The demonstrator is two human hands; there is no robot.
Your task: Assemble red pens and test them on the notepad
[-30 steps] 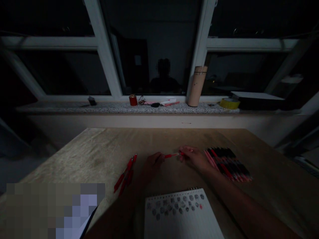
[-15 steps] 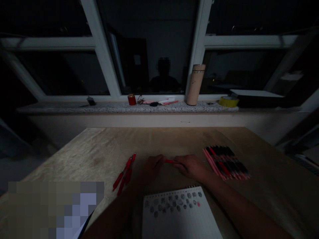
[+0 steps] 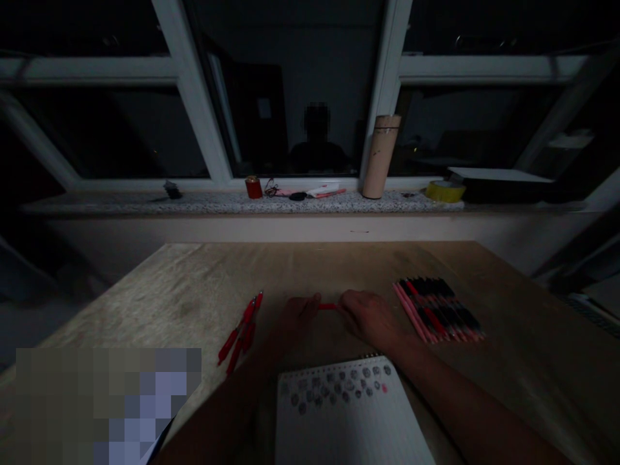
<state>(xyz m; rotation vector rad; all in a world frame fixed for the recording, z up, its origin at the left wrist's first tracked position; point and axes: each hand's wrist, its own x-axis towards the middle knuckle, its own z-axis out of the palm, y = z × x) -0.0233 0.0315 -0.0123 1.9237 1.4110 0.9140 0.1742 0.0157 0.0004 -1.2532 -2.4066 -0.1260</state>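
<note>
Between my two hands a red pen (image 3: 328,307) is held level above the table. My left hand (image 3: 299,314) pinches its left end, and the fingers of my right hand (image 3: 365,313) are closed round its right end, which they hide. Just below lies a spiral notebook (image 3: 349,426), its page marked near the top with rows of dark scribbled spots and one red spot. Several red pens (image 3: 241,336) lie loosely to the left of my left hand. To the right of my right hand, a row of black, red and pink pens (image 3: 438,311) lies side by side.
Behind the wooden table (image 3: 310,258) runs a speckled stone windowsill (image 3: 203,205). On it stand a tan flask (image 3: 382,158), a small red container (image 3: 253,187), a roll of yellow tape (image 3: 444,191) and a dark box with a pale top (image 3: 504,184).
The whole view has shifted slightly, so things sit a little higher in the picture. Both hands still hold the red pen; my right-hand fingers have shifted slightly at its end.
</note>
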